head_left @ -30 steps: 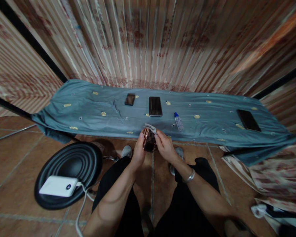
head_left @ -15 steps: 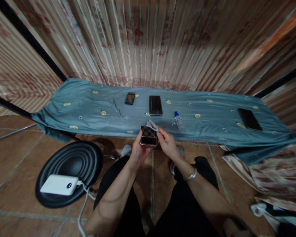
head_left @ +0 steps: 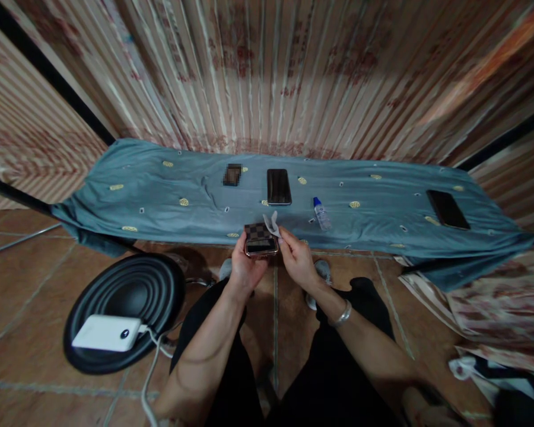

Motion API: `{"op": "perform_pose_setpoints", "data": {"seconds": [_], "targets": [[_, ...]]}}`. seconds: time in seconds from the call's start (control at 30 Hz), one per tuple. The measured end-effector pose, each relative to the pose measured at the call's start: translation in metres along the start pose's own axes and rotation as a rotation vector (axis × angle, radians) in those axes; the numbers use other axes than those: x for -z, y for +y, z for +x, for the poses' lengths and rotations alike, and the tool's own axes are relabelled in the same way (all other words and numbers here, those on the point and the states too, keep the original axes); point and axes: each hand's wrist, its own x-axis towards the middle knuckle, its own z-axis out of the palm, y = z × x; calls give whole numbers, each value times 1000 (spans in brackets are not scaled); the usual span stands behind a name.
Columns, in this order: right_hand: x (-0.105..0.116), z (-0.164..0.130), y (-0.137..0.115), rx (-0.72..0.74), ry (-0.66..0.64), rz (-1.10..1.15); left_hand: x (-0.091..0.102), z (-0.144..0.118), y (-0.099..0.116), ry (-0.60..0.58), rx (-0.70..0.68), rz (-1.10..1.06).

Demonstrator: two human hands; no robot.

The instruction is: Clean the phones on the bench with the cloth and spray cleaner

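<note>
My left hand is closed round a folding phone with a brown checkered cover, a dark glossy panel and rose-gold edges. My right hand pinches a small light grey cloth at the phone's upper right corner. Whether the cloth presses on the phone, I cannot tell. Just beyond the hands, a black phone lies flat on the blue-green cloth cover. To its right rests a clear small bottle with a blue cap, on its side.
A dark blurred-out object lies left of the black phone, and a dark tablet-like slab far right. On the lower left, a white power bank with a cable sits on a black ridged round stool. Pleated curtains hang behind.
Both hands have shifted slightly left in view with the phone and cloth. The grey cloth now stands up more at the phone's corner. The view has tilted a little.
</note>
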Motion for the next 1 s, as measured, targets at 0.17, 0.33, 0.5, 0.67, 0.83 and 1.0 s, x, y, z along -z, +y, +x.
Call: {"op": "perform_pose_setpoints", "data": {"seconds": [0.17,0.33,0.5,0.67,0.83,1.0], "targets": [[-6,-12,-12,20,-83,21,0,6,11,11,-40,-41],[0,-17,-11,29,-173,43,10,14,21,11,-17,16],[9,-11,-3,17,-223,70,13,14,19,-18,-15,9],[13,-7,-3,10,-182,-20,13,15,13,-49,-40,5],[13,-7,2,180,-97,-190,17,15,7,-95,-26,52],[9,-9,0,266,-116,-268,12,8,-3,3,57,44]]}}
